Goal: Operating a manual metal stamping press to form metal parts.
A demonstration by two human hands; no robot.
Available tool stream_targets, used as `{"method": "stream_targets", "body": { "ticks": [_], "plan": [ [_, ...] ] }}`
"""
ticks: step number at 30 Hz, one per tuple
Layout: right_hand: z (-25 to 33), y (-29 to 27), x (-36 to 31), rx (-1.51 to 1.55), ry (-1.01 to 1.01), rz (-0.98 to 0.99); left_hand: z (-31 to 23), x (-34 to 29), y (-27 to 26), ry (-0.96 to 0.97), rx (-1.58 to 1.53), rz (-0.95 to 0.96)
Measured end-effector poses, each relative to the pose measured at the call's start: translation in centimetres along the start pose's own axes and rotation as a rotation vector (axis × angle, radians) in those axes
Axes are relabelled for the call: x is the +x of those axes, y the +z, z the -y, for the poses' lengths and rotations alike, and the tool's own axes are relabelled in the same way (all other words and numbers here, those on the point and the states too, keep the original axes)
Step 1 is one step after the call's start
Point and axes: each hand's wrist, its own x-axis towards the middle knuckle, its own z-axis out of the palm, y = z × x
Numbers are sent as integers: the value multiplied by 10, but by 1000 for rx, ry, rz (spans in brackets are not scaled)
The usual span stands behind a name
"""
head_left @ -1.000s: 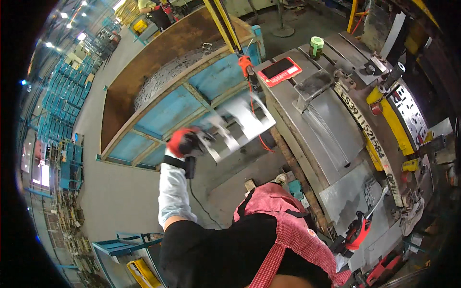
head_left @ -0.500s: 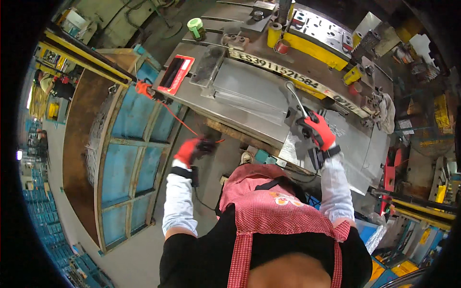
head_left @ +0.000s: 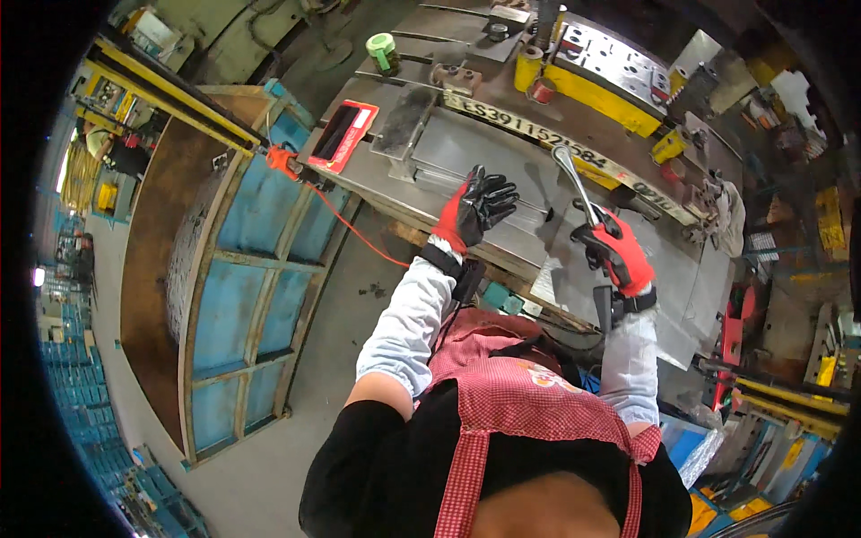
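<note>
My right hand (head_left: 619, 247), in a red glove with dark fingers, is wrapped round a long silver metal tool (head_left: 579, 186). The tool's rounded head points away from me, towards the die; its exact kind is not clear. In a matching glove, my left hand (head_left: 482, 208) is open, fingers apart and nothing in it. It hovers over the near side of a stack of flat grey metal sheets (head_left: 466, 143). The stack lies on the steel press bed (head_left: 386, 184), and a lone sheet (head_left: 574, 278) sits below my right hand.
Behind the sheets stands a die with yellow blocks (head_left: 610, 100) and a lettered bar (head_left: 511, 125). A red-framed black panel (head_left: 343, 134) and a green-lidded jar (head_left: 383, 54) are at the far left. A blue-sided bin (head_left: 256, 233) stands left. An orange cord (head_left: 354, 231) hangs beside the bed.
My left hand has come up and right, from beside the bed to over the sheets, and its fingers have spread. The right hand keeps the tool and has shifted slightly right.
</note>
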Motion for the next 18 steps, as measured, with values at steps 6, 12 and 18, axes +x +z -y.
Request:
{"method": "stream_targets", "body": {
  "ticks": [6,12,18],
  "plan": [
    [-59,-46,52,-851,-751,96,28,-26,19,-282,238,-21],
    [-49,-18,22,-267,-170,47,25,-24,2,-72,35,-102],
    [-48,-18,-16,-90,3,9,21,-6,-4,25,134,-248]
  ]
}}
